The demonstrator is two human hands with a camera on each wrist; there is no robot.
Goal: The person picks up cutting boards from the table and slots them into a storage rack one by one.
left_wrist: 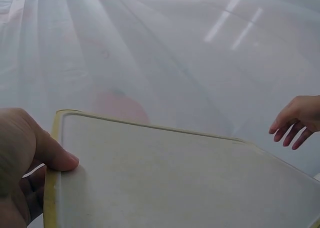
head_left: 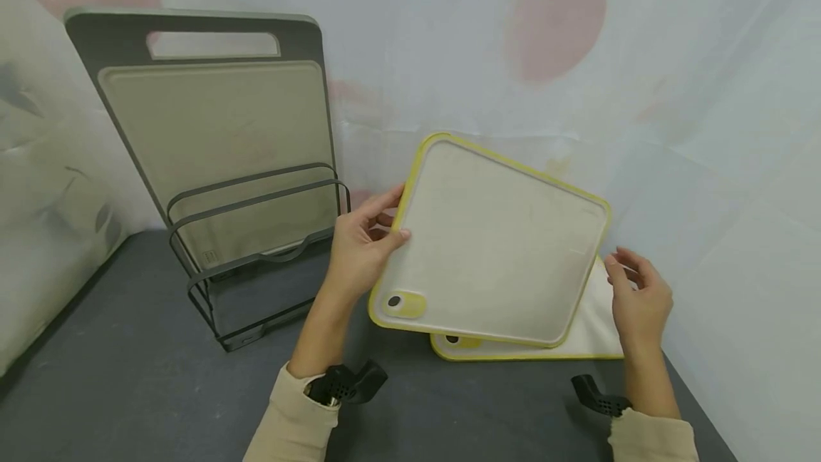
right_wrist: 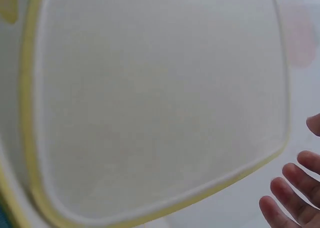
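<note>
- The yellow-rimmed cutting board (head_left: 494, 248) is held clear of the table (head_left: 128, 376) at frame centre, its left edge pinched by the left hand (head_left: 359, 252).
- The right hand (head_left: 638, 298), fingers relaxed and empty, is seen just off the board's right edge.
- The board's yellow-tabbed corner is pointed lower left, its long axis tilted down rightward.
- A second board (head_left: 577, 341) lies beneath; the rack (head_left: 256, 248) stands left, with bare table between.

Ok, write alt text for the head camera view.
A person's left hand grips the edge of a yellow-rimmed cutting board, raised above a second yellow-rimmed board on a dark table. The right hand hovers open nearby; a grey board stands in a wire rack.
</note>
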